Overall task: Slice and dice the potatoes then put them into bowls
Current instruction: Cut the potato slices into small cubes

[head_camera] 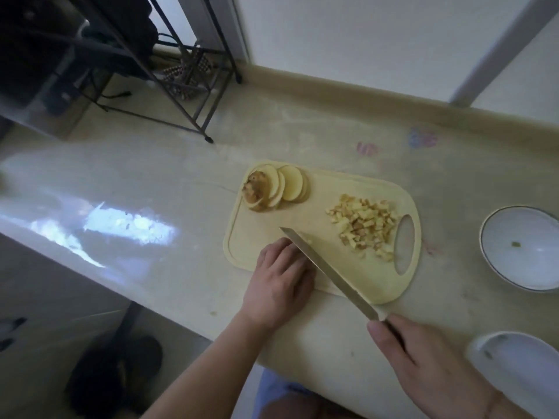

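The left hand point(279, 282) presses curled fingers on potato pieces point(305, 238) against the cutting board point(272, 220); the right hand point(423, 361) grips the knife point(326, 267). The pieces are probably firm, wet and slippery, so hold them from above.

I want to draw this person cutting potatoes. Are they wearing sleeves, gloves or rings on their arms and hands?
No gloves, and no rings that I can see. The left hand and right hand are bare, and both forearms are bare as far as the picture shows, with no sleeves in view. There may be a faint mark at the right wrist; it's too blurry to tell.
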The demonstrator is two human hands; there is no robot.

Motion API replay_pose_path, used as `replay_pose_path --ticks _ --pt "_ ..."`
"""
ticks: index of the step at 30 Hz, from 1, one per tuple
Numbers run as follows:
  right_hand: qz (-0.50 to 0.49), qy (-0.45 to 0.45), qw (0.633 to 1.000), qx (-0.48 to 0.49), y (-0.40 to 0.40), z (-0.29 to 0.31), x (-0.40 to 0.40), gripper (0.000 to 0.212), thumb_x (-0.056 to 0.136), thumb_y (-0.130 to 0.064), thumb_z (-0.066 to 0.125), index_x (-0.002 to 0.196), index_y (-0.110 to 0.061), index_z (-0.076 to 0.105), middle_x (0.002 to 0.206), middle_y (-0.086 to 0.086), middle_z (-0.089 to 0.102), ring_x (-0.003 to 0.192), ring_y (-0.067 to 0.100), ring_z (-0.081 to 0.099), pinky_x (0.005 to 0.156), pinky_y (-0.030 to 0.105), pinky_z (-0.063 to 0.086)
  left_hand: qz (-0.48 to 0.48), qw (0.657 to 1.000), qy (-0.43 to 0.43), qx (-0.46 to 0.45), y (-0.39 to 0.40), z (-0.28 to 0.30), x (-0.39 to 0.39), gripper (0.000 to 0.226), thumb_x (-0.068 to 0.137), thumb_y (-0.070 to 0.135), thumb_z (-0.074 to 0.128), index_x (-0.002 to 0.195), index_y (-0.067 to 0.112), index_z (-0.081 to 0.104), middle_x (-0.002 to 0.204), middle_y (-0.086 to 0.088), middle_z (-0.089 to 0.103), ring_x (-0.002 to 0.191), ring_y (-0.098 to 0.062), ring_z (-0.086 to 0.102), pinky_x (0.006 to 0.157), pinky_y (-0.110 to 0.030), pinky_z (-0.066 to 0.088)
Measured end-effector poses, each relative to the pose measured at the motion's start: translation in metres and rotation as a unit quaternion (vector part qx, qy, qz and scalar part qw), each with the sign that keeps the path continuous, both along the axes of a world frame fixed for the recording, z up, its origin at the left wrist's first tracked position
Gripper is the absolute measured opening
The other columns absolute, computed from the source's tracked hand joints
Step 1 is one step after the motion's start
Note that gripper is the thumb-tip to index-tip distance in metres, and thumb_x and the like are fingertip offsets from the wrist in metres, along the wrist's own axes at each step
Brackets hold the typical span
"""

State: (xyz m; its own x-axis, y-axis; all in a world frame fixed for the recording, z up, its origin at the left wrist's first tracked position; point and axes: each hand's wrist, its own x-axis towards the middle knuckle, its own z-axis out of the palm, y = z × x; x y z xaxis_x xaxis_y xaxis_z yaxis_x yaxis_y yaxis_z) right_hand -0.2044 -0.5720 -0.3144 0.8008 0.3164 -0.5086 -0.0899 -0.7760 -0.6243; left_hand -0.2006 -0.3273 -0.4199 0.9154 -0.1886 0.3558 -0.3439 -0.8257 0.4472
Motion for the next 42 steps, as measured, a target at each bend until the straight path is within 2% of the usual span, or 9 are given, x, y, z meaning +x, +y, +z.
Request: replay_pose_path --ticks 6,10,13,16,20,24,33,38,42 --pt "-0.009 0.011 1.0 -0.007 -0.003 0.001 0.002 0.094 0.053 -0.1 0.003 0.064 -0.015 0.043 0.062 -0.01 0.06 0.062 0.008 0.057 0.06 0.026 0.04 0.007 1.0 -0.004 -0.005 -0.001 0.002 0.001 0.02 0.093 0.013 0.07 0.108 0.001 0.075 0.118 -0.013 0.07 0.116 -0.039 0.061 0.094 -0.05 0.049" --pt "-0.033 0.007 0.999 -0.004 -0.008 0.001 -0.004 0.088 0.052 -0.1 0.0 0.078 -0.03 0.044 0.065 -0.008 0.06 0.068 0.006 0.056 0.065 0.02 0.04 0.017 1.0 -0.001 -0.01 -0.003 0.006 0.002 0.02 0.09 0.012 0.073 0.107 0.002 0.075 0.119 -0.012 0.069 0.112 -0.037 0.06 0.096 -0.047 0.05" --pt "-0.03 0.003 0.999 -0.016 -0.007 -0.002 -0.006 0.096 0.055 -0.099 0.001 0.07 -0.015 0.045 0.067 -0.005 0.061 0.068 0.006 0.056 0.068 0.023 0.04 0.017 1.0 -0.001 -0.01 -0.003 0.007 0.002 0.021 0.089 0.011 0.073 0.108 0.002 0.075 0.119 -0.012 0.069 0.111 -0.037 0.061 0.096 -0.045 0.05" --pt "-0.021 -0.006 1.0 -0.02 0.001 -0.009 -0.001 0.087 0.069 -0.089 0.009 0.066 -0.013 0.051 0.07 -0.004 0.064 0.07 0.003 0.056 0.072 0.025 0.042 0.012 1.0 0.0 -0.013 -0.004 0.009 0.002 0.021 0.089 0.01 0.073 0.108 0.001 0.075 0.119 -0.013 0.069 0.11 -0.036 0.061 0.096 -0.044 0.05" --pt "0.016 0.005 1.0 0.02 0.011 -0.013 0.016 0.076 0.075 -0.08 0.013 0.066 -0.015 0.051 0.068 -0.006 0.064 0.065 0.007 0.058 0.066 0.025 0.045 0.013 1.0 -0.005 -0.015 -0.004 0.012 0.003 0.022 0.088 0.009 0.074 0.108 0.001 0.074 0.117 -0.013 0.069 0.109 -0.032 0.058 0.099 -0.038 0.049" --pt "-0.005 0.002 1.0 0.03 0.005 -0.005 0.022 0.069 0.075 -0.078 0.017 0.058 -0.016 0.043 0.057 -0.007 0.057 0.054 0.011 0.052 0.056 0.023 0.04 0.027 1.0 -0.003 -0.01 -0.005 0.011 0.002 0.021 0.089 0.011 0.073 0.107 0.002 0.074 0.115 -0.012 0.068 0.107 -0.031 0.06 0.097 -0.036 0.049" --pt "-0.012 0.025 0.998 0.048 0.001 0.005 0.021 0.066 0.072 -0.081 0.018 0.064 -0.021 0.047 0.048 -0.006 0.051 0.048 0.01 0.047 0.053 0.023 0.036 0.047 0.999 0.005 -0.024 -0.006 0.011 0.001 0.018 0.088 0.014 0.076 0.098 0.0 0.072 0.109 -0.014 0.067 0.104 -0.03 0.058 0.093 -0.036 0.051" --pt "-0.006 0.023 0.999 0.024 0.001 0.002 0.014 0.093 0.061 -0.097 0.007 0.063 -0.012 0.045 0.059 0.001 0.06 0.055 0.013 0.053 0.061 0.027 0.042 0.052 0.998 0.013 -0.034 -0.006 0.012 0.002 0.021 0.087 0.013 0.077 0.101 -0.001 0.073 0.113 -0.014 0.068 0.106 -0.031 0.059 0.093 -0.038 0.051" --pt "-0.008 0.03 0.999 0.018 -0.002 0.0 0.01 0.095 0.059 -0.098 0.004 0.063 -0.012 0.044 0.063 0.002 0.061 0.057 0.013 0.055 0.062 0.028 0.043 0.051 0.998 0.012 -0.04 -0.007 0.013 0.003 0.023 0.085 0.012 0.077 0.104 0.0 0.073 0.114 -0.012 0.068 0.105 -0.03 0.059 0.093 -0.038 0.052"
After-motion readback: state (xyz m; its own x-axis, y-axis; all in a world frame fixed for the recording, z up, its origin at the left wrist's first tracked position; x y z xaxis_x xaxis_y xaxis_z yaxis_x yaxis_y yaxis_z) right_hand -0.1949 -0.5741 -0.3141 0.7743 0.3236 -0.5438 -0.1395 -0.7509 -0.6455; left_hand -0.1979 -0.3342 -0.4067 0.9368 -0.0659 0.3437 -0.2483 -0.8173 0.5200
